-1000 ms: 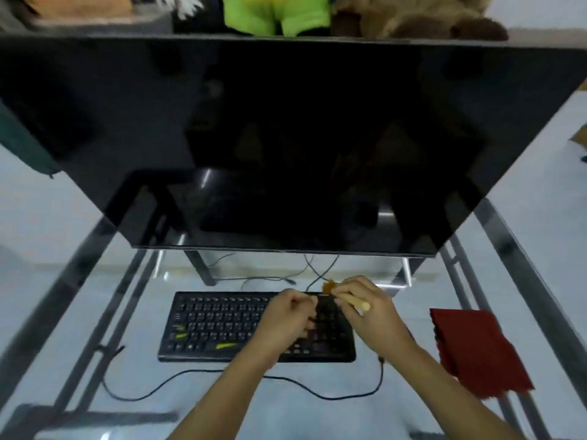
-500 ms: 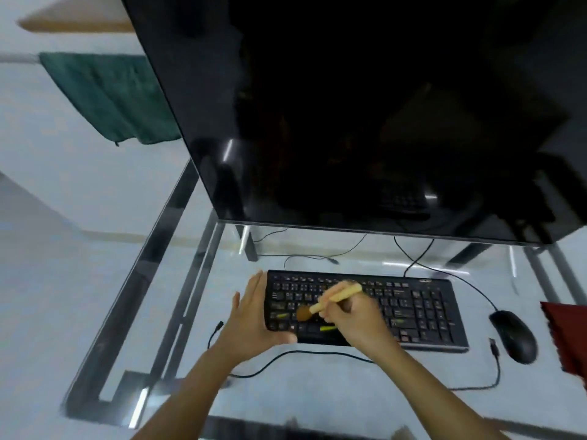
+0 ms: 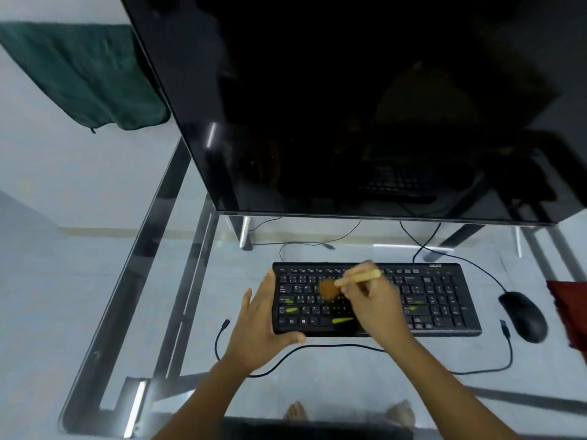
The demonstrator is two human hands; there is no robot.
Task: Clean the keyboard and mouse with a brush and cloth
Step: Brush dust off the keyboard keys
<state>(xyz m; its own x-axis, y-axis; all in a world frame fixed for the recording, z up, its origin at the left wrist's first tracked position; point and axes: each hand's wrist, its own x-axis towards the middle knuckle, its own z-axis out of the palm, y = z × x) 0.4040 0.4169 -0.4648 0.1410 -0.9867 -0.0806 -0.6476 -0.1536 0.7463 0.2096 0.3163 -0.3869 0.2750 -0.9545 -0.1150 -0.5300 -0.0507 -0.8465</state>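
A black keyboard [image 3: 438, 300] with a few yellow-green marked keys lies on the glass desk. My right hand [image 3: 378, 308] holds a small brush [image 3: 357, 277] with a pale wooden handle; its brown bristles [image 3: 328, 289] rest on the keys left of centre. My left hand [image 3: 259, 319] presses flat against the keyboard's left end, thumb under the front edge, fingers straight. A black mouse [image 3: 524, 315] sits right of the keyboard. A red cloth [image 3: 570, 309] lies at the right edge, partly cut off.
A large dark monitor [image 3: 349, 106] overhangs the desk just behind the keyboard. Black cables [image 3: 317, 349] loop in front of the keyboard and run to the mouse. The glass desk [image 3: 95, 360] has a metal frame at left. A green towel [image 3: 82, 74] hangs at upper left.
My view has swung left, then settled. My left hand went from the keys to the keyboard's left end. The brush has moved up a little on the left keys.
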